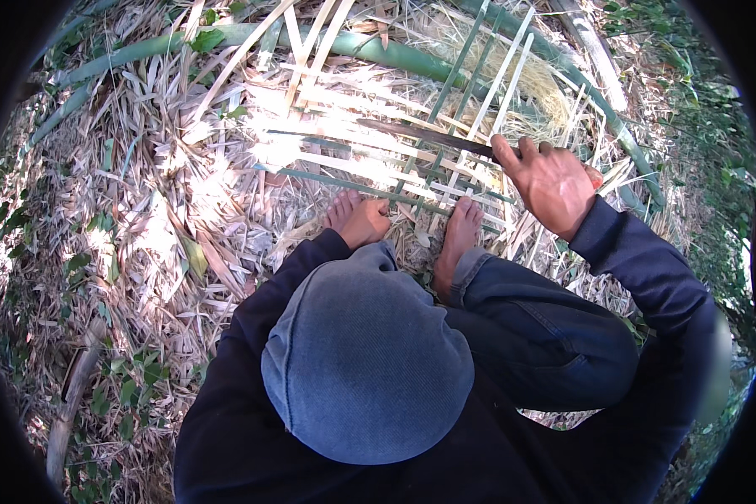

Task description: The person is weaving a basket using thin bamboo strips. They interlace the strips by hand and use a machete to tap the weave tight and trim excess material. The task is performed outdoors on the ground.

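Squatting on leaf-strewn ground, pinning a woven bamboo-strip lattice flat underfoot; right hand, fingers closed round a long dark blade lying across the strips; left hand resting low, fingers' state unclear.

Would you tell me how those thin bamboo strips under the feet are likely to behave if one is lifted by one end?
The bamboo strips look long, thin and flat, so one would probably flex and droop. They seem light. Being interlaced in a lattice and pinned by a foot, a strip would likely drag its neighbours.
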Tool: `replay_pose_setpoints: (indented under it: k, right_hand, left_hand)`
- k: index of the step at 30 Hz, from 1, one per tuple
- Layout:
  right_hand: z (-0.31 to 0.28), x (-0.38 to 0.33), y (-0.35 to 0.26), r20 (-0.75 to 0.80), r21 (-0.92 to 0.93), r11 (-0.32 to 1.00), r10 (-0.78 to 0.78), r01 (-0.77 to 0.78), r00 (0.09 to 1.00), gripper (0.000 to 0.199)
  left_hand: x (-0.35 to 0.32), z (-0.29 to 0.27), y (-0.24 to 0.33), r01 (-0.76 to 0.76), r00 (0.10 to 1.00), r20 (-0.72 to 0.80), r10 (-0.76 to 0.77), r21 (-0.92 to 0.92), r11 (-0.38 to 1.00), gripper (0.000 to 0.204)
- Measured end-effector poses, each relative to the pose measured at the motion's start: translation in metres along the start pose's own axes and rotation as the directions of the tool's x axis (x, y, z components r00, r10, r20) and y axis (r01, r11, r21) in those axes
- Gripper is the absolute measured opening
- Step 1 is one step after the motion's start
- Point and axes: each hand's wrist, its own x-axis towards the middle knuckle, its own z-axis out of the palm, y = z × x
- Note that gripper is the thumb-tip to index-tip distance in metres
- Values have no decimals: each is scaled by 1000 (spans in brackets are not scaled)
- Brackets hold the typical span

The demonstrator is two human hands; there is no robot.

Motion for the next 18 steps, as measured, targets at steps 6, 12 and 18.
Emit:
replay_pose_setpoints:
  k: [6,12,18]
  right_hand:
    - [7,2,7,156,-88,996,13,1,988,48]
    - [8,10,-3,227,-192,980,-4,49,974,46]
    - [-10,4,9,67,-43,999,-23,26,997,46]
  left_hand:
    - [-19,-25,55,177,984,1,-179,141,974,40]
    - [-19,-8,26,186,981,-68,-179,120,975,42]
    - [-24,-25,37,124,985,107,-138,124,984,41]
